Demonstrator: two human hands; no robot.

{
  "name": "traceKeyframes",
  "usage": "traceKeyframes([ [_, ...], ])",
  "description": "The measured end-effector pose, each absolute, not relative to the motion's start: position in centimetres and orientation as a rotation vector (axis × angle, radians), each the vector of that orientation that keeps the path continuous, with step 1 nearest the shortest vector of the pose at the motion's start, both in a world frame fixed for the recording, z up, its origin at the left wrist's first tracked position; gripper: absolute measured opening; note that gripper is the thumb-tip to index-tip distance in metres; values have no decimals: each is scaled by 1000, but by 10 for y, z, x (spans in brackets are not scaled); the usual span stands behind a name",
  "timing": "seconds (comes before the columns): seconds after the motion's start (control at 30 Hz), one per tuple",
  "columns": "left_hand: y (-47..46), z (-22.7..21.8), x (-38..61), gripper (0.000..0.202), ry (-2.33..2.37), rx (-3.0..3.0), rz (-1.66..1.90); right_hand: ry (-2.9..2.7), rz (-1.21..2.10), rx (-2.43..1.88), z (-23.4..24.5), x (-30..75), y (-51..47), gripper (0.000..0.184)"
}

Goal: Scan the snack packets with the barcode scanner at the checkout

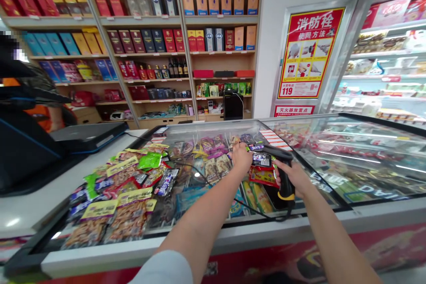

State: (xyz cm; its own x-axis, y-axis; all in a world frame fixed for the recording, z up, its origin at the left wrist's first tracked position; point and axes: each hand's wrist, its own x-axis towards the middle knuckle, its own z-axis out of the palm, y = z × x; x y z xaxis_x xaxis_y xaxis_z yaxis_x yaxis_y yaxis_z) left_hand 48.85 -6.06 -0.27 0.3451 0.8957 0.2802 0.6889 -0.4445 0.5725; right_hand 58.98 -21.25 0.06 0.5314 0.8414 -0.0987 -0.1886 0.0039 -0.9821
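Note:
My right hand (295,178) is wrapped round the handle of a black barcode scanner (278,153) with a yellow band near its base. The scanner's head points left, over several small snack packets. At the left end of a dark snack packet (261,159) is my left hand (241,158), its fingers curled onto the packet's edge and partly hidden. A red and yellow packet (262,175) lies just below. All of these are on the glass top of a chest freezer (199,190). A black cable (251,208) runs from the scanner leftward across the glass.
Many snack packets (116,213) are heaped on the freezer's left part. Beyond them stands a counter (20,213) with a flat dark device (89,135) and a black screen. A person's arm (56,115) shows behind. Shelves of boxes (149,40) line the back wall.

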Motion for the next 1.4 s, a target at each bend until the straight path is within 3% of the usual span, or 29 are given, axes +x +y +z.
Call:
traceKeyframes([
  [0.2,-52,13,445,38,1431,2304,717,-662,917,-1348,2,579,-207,29],
  [0.43,-34,35,304,40,1869,2446,330,-778,1077,-1317,-1,532,-184,29],
  [0.6,-29,29,223,45,2105,2395,110,-853,1124,-1303,7,493,-170,29],
  [0.77,-34,20,203,51,2094,2353,62,-924,1134,-1282,6,470,-159,33],
  [0.9,-36,18,205,53,2086,2310,170,-950,1169,-1292,2,454,-148,35],
  [1.13,-5,17,201,19,1852,2170,637,-1032,1224,-1292,5,421,-131,37],
  [1.4,36,12,199,20,1655,1815,1331,-1097,1199,-1244,14,406,-102,41],
])
